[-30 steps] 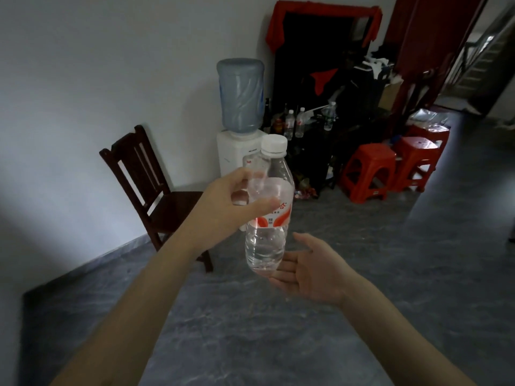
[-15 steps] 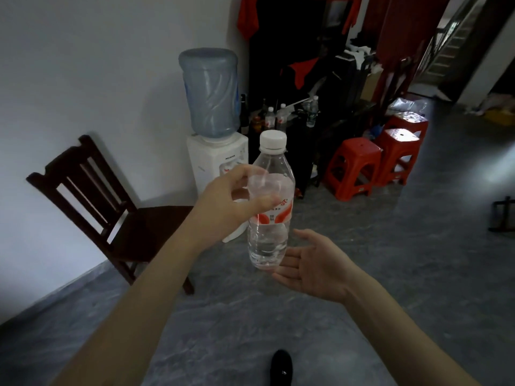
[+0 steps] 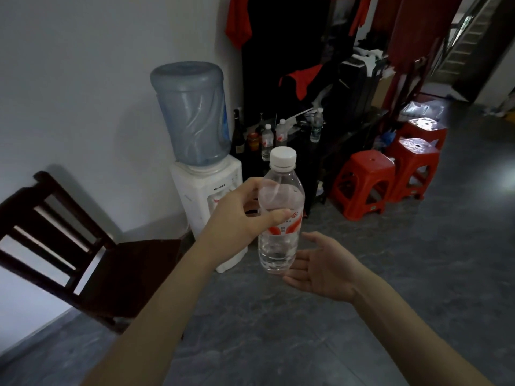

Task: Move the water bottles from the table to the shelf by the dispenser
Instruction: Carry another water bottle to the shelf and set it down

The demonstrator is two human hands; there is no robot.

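Right now I judge this to be the carrying step: one water bottle (image 3: 280,215) is in the air, on its way toward the shelf (image 3: 309,137) that stands just beside the dispenser (image 3: 206,174). My left hand (image 3: 237,227) is clamped around the bottle's upper body, thumb across the front at the top of the red label, fingers wrapped behind, so the bottle hangs upright with its white cap on top. My right hand (image 3: 323,266) is open and holds nothing, palm turned up and fingers spread, just below and to the right of the bottle's base; whether it touches the plastic I cannot tell. Several small bottles (image 3: 274,135) already stand along the shelf's left end, nearest the dispenser, with a dark glass bottle (image 3: 238,133) at that edge. Next I would close the gap to the shelf, then lower the bottle base-first into a free spot among those bottles, keeping it upright and clear of their caps. A wooden chair (image 3: 92,252) sits to my left and red stools (image 3: 387,176) to my right.
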